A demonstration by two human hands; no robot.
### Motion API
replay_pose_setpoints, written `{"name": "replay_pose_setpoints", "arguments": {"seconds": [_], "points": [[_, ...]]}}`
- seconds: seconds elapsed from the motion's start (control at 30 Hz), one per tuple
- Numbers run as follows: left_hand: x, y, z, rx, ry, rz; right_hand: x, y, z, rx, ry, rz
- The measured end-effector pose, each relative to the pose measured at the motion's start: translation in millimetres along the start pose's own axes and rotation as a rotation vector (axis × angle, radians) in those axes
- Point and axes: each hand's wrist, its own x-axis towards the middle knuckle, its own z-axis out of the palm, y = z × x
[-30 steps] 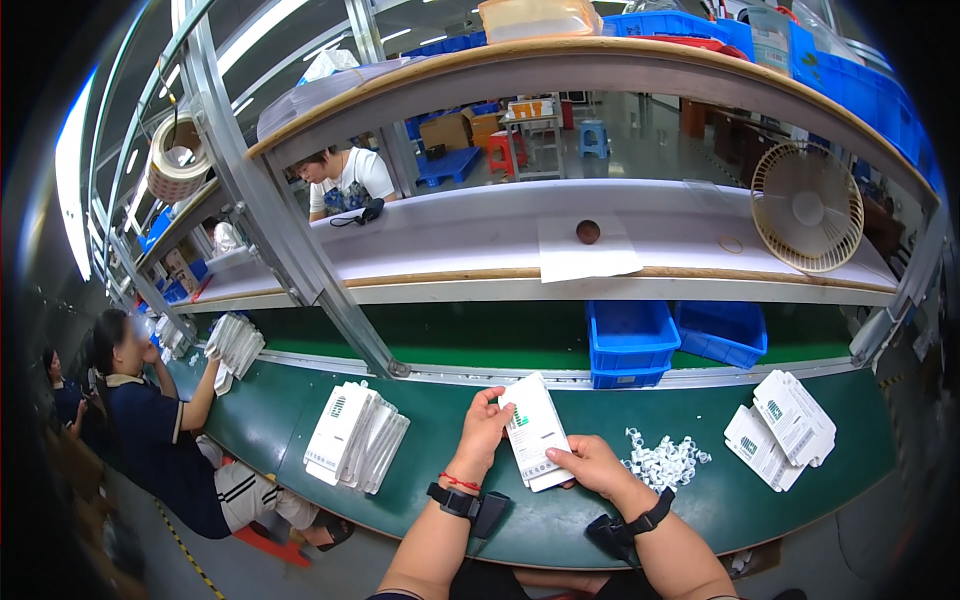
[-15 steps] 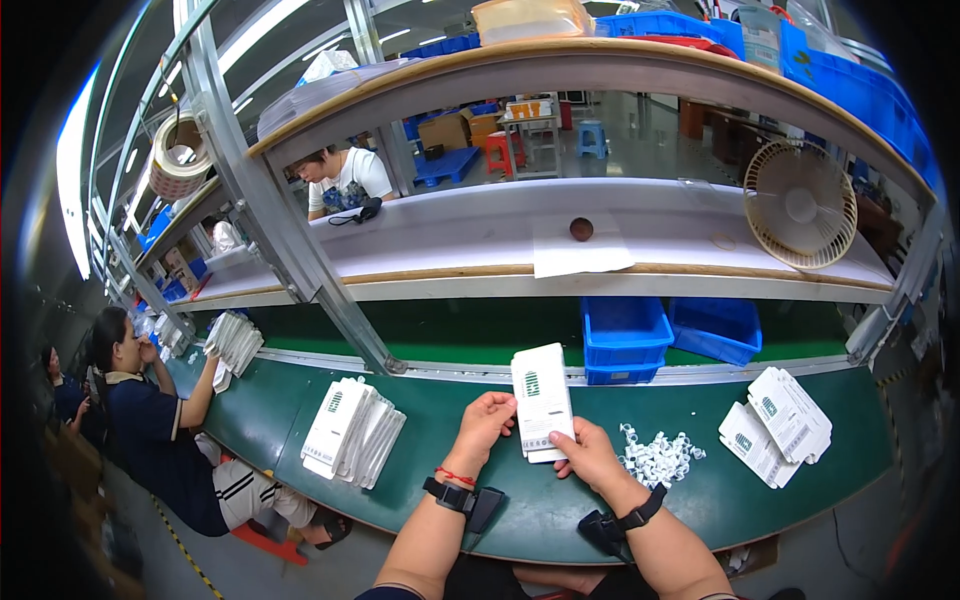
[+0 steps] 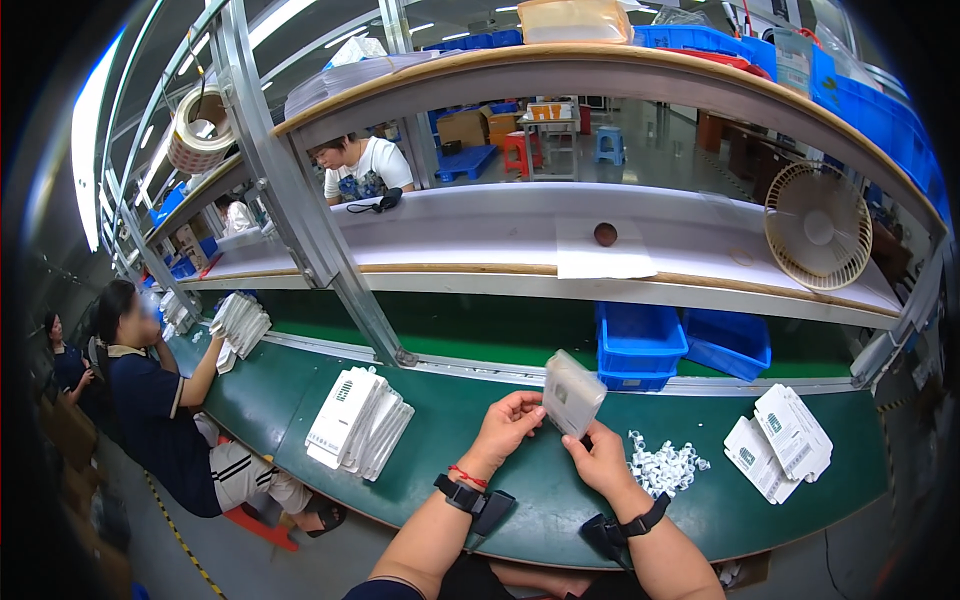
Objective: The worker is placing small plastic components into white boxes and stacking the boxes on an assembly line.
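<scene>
Above the bench's middle, a flat white carton [image 3: 574, 393] is held tilted in both hands. The fingertips of my left hand [image 3: 508, 425] pinch its left edge. My right hand [image 3: 602, 462] grips the lower right corner, thumb toward me. Beside the right hand lies a heap of small white ring-like plastic pieces [image 3: 668, 466]. A leaning stack of flat white cartons with green print [image 3: 358, 425] rests left of my hands. Farther right, several similar cartons [image 3: 790, 432] overlap loosely on the green bench [image 3: 450, 510].
Blue bins [image 3: 640, 352] stand behind the hands, under a white shelf [image 3: 480, 228]. On that shelf are a round basket [image 3: 818, 228] and a small brown ball [image 3: 605, 234]. A metal post [image 3: 345, 290] rises at left. A co-worker [image 3: 150, 400] sits at the left with more cartons.
The carton has turned from facing me to a slanted angle, its top swung right. Both hands have shifted slightly with it, the left now at its edge. The whole view has shifted a little.
</scene>
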Motion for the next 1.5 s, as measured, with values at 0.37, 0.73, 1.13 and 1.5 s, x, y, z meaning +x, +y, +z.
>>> {"name": "replay_pose_setpoints", "arguments": {"seconds": [0.37, 0.73, 1.13, 1.5], "points": [[1.8, -5.5, -2.5, 0.025, 0.054, -0.053, 1.7, 11.1, -3.4, -0.169, 0.11, -0.091], [-1.2, -0.6, 0.3, 0.08, -0.032, -0.105, 3.3, 7.6, -1.1, -0.175, 0.127, -0.141], [-1.1, -7.1, -2.0, 0.086, -0.047, -0.108, 2.0, 11.4, 0.6, -0.196, 0.109, -0.172], [-2.4, -2.7, -1.8, 0.116, -0.044, -0.132, 1.3, 1.3, 2.9, -0.096, 0.165, -0.164]]}}
